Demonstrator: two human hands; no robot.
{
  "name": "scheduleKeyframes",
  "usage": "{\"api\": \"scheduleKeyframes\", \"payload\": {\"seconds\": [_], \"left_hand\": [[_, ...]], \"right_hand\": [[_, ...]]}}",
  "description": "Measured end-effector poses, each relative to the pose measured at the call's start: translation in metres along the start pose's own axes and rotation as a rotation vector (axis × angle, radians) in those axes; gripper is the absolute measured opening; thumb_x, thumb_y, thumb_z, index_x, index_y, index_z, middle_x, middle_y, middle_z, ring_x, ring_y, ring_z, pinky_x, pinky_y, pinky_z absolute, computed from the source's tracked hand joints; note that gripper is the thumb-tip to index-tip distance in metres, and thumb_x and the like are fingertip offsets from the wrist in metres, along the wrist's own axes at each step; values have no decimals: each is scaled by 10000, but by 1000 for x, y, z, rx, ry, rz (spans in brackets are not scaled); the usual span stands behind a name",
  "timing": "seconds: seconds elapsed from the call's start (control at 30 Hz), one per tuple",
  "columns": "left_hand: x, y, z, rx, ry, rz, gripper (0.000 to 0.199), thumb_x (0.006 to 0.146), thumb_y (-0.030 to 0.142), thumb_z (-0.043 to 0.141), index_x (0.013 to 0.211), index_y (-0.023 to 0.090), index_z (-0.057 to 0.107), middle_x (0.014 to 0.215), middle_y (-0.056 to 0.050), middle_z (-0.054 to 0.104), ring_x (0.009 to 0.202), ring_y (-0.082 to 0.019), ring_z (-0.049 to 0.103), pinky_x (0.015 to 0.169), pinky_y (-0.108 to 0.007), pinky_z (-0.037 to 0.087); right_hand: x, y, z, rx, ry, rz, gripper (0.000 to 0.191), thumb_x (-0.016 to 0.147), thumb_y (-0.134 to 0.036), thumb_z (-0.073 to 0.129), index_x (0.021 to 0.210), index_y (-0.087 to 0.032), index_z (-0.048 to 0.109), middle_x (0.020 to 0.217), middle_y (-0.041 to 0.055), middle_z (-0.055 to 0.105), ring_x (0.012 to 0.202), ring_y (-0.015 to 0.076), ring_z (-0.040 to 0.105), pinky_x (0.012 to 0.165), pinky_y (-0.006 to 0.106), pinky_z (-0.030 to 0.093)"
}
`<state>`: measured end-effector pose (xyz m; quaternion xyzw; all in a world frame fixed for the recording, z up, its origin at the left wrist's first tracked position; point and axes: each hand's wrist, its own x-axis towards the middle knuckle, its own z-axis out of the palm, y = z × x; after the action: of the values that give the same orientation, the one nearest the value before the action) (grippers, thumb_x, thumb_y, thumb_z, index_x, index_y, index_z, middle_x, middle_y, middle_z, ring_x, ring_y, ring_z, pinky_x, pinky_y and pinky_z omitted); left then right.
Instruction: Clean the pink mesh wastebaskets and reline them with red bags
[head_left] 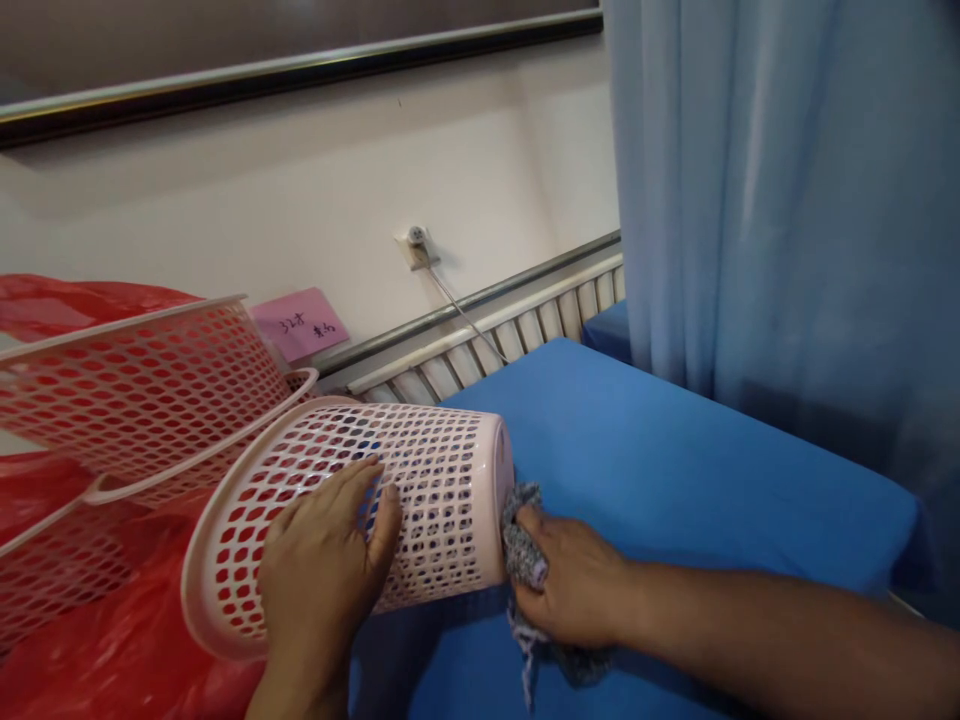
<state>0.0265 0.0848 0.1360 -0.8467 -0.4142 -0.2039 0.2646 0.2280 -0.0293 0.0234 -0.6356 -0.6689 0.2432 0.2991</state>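
Note:
A light pink perforated wastebasket (442, 500) is tipped on its side above the blue-covered surface, its wide rim to the left and its base to the right. My left hand (330, 550) holds the basket by its side wall, fingers laid along the holes and thumb apart. Bunched in my right hand (574, 580) is a grey knitted-looking cloth (525, 545), pressed against the basket's base. The fingers are closed around this cloth, and its loose ends hang below. Whether the basket rests on the surface is hidden from me.
More pink baskets (150, 400) with red plastic bags (112, 620) stand at the left. A pink handwritten note (300, 323) is behind them. The blue-covered bed or table (645, 450) spans the right, beside a blue curtain (780, 200). A radiator (525, 330) and plugged-in cord (461, 310) line the wall.

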Motion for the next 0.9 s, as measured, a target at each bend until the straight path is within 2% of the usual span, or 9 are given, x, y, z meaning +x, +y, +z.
{"api": "scheduleKeyframes", "payload": {"seconds": [0.17,0.27,0.33,0.4,0.5,0.67,0.73,0.83,0.9], "left_hand": [[0,-1,1,-37,-20,-26,588,1050,463,308,1223,114,748,1288,-162,771,1188,-383,721,993,-549,515],[0,0,0,-41,-26,-33,571,1047,457,325,1226,112,743,1285,-174,769,1189,-382,719,997,-542,514],[0,0,-1,-42,-36,-38,557,1047,445,333,1230,112,739,1280,-179,769,1191,-384,717,1001,-541,514],[0,1,-1,-44,-44,-42,544,1044,437,341,1231,115,738,1273,-179,772,1182,-388,717,998,-544,519],[0,1,-1,-45,-37,-50,536,1040,440,351,1227,122,739,1266,-176,775,1168,-389,720,992,-547,526],[0,2,0,-42,-25,-49,554,1047,447,336,1214,110,744,1290,-173,766,1181,-385,718,984,-542,527],[-1,2,0,-35,-26,-44,550,1049,447,338,1216,112,741,1297,-171,763,1182,-378,720,984,-535,525],[-1,2,1,-22,-32,-39,546,1053,448,333,1232,120,730,1308,-170,759,1194,-367,717,985,-523,520],[-2,3,1,-14,-30,-40,555,1056,449,316,1235,123,728,1304,-168,761,1196,-361,717,986,-517,516]], "right_hand": [[-2,1,-2,-68,-153,80,460,760,-302,636,1198,-164,658,1091,172,791,946,359,771,821,454,596],[4,8,-17,90,148,110,439,842,-341,587,1254,-191,594,1130,132,768,1005,313,750,893,434,575],[4,12,-20,193,371,-7,456,894,-360,550,1318,-196,517,1191,126,725,1064,278,716,951,419,553],[2,13,-14,211,439,-186,462,897,-371,559,1323,-209,482,1199,119,690,1077,265,684,955,414,547],[-3,10,1,70,286,-267,414,853,-376,605,1229,-218,531,1180,121,670,1041,282,667,893,427,561],[-1,6,6,-117,-77,-20,395,784,-304,636,1156,-171,633,1103,165,749,928,326,741,808,435,577],[1,6,-1,-75,-90,38,385,783,-294,624,1150,-179,640,1074,152,774,913,333,759,804,438,583],[2,8,-12,122,181,46,461,852,-328,585,1293,-199,547,1145,125,770,996,307,755,885,433,580],[1,10,-13,248,380,-85,558,885,-349,575,1406,-209,432,1241,114,738,1072,269,732,951,409,565]]}}
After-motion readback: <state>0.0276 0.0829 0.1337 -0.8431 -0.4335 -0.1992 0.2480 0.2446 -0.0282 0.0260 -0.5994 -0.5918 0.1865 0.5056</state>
